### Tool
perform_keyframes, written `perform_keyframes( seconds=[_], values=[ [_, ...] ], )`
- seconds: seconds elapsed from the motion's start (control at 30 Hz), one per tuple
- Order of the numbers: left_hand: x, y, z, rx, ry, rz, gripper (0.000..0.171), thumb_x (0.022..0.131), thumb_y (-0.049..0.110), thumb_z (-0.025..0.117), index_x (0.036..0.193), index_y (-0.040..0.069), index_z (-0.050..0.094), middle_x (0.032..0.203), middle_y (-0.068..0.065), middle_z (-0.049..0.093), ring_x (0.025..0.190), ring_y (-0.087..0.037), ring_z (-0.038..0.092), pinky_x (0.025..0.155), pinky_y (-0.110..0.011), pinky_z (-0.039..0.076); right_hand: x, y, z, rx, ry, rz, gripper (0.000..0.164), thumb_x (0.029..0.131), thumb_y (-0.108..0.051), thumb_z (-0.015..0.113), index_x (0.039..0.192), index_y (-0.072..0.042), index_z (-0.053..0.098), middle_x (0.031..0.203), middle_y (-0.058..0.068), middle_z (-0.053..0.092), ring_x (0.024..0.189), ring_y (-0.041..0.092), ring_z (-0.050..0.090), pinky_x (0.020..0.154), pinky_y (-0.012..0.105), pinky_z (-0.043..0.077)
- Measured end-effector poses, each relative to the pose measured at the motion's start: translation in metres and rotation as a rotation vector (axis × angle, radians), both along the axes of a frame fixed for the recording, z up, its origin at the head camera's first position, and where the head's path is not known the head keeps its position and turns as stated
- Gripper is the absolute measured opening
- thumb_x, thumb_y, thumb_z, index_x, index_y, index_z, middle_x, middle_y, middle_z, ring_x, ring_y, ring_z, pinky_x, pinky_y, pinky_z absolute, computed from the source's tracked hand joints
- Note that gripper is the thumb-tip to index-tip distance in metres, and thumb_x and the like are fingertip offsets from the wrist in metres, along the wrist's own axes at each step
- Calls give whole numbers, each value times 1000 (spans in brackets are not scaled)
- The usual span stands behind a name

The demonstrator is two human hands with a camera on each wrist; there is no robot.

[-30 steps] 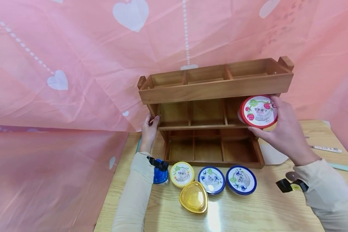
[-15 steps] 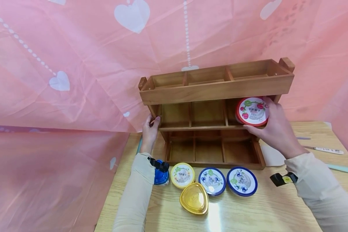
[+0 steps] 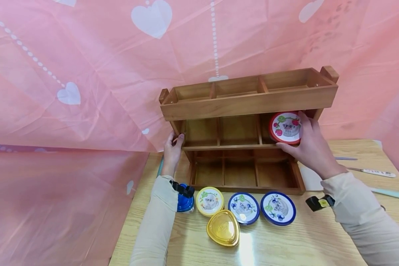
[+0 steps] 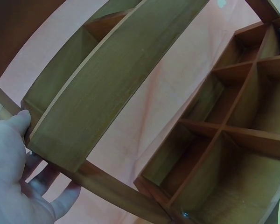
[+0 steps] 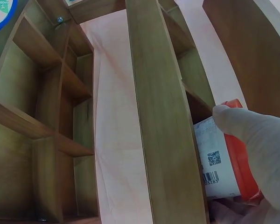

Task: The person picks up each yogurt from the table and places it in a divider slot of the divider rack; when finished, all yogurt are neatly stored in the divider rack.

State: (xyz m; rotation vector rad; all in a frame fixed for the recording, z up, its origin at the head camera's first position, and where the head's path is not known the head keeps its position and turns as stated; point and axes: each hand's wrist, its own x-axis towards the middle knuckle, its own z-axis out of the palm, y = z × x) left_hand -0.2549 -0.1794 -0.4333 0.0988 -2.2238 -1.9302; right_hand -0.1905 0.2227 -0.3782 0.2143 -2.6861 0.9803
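Red-lidded tub: in right compartment of middle tier of wooden rack; lid up, tipped toward head camera, red berry print. White side with QR code and barcode shows in right wrist view. Lower part behind tier's front board; can't tell if base touches tier floor.
Right hand: fingers gripping red-lidded tub at its right, thumb at near edge of lid.
Left hand: fingers curled round left end of middle tier, thumb on its edge.
Wooden rack: three tiers, brown, standing on surface; top tier split in three by two dividers, small block at each end. Bottom tier divided lengthwise too, per wrist views.
Front row, left to right: blue container, partly hidden by left wrist strap; yellow-lidded tub; two blue-lidded tubs, berry print.
Gold container: rounded triangle, in front of yellow-lidded tub; overlaps it in view, touching or not can't tell.
Far right of surface: white-handled tool, mint-green strip, both lying flat.
Sleeves: pale, both arms.
Backdrop: pink sheet, white hearts.
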Motion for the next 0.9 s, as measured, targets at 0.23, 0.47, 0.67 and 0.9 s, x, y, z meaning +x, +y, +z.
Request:
perform_keyframes(
  seconds=[0.23, 0.47, 0.67, 0.9],
  values=[
    [4, 0, 6, 7, 5, -13, 45, 101, 27, 56, 145, 15, 49, 142, -13, 54, 130, -29, 50, 112, -44, 40, -1, -1, -1, 6, -19, -3, 112, 79, -21, 83, 158, -11, 4, 155, 28, 15, 139, 49, 21, 96, 72, 38],
    [1, 1, 1, 4, 4, -3, 44, 101, 28, 56, 144, 18, 50, 141, -9, 55, 129, -26, 51, 112, -42, 42, 5, -1, 3, -13, -11, 1, 113, 78, -19, 83, 158, -13, 4, 155, 26, 13, 141, 47, 17, 95, 72, 40],
    [1, 1, 0, 0, 5, 1, 44, 101, 29, 56, 144, 19, 50, 141, -8, 55, 129, -25, 51, 112, -41, 41, 17, 3, 8, -8, 28, -4, 111, 78, -22, 84, 158, -11, 9, 155, 26, 17, 141, 47, 18, 96, 72, 38],
    [0, 1, -1, -11, -4, 11, 44, 101, 31, 55, 144, 20, 50, 141, -6, 54, 130, -25, 51, 112, -41, 41, 32, 11, 15, -7, 70, -12, 108, 77, -23, 86, 158, -11, 15, 156, 28, 21, 139, 50, 21, 99, 75, 32]
  ],
)
